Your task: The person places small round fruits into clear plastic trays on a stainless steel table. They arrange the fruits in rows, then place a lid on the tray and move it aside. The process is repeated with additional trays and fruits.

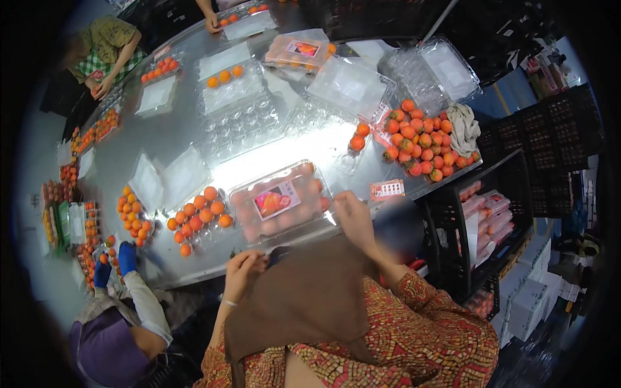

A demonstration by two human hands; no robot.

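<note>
A closed clear plastic clamshell tray of orange-red fruit (pixel 279 201), with a printed label on its lid, lies on the metal table in front of me. My right hand (pixel 352 218) is at its right edge, fingers bent; whether it grips the rim I cannot tell. My left hand (pixel 245 272) is curled beside the dark apron (pixel 296 300) near the table's front edge, and what lies between its fingers is not clear. Left of the closed tray, an open tray of orange fruit (pixel 195 222) has its lid up. A small printed card (pixel 387 189) lies to the right of my right hand.
A heap of red-orange fruit (pixel 422 140) and a cloth (pixel 464 130) lie at the right end. Empty clear trays (pixel 237 121) spread across the middle. A black crate (pixel 478 228) holds packed trays. A co-worker in blue gloves (pixel 127 259) works at the left.
</note>
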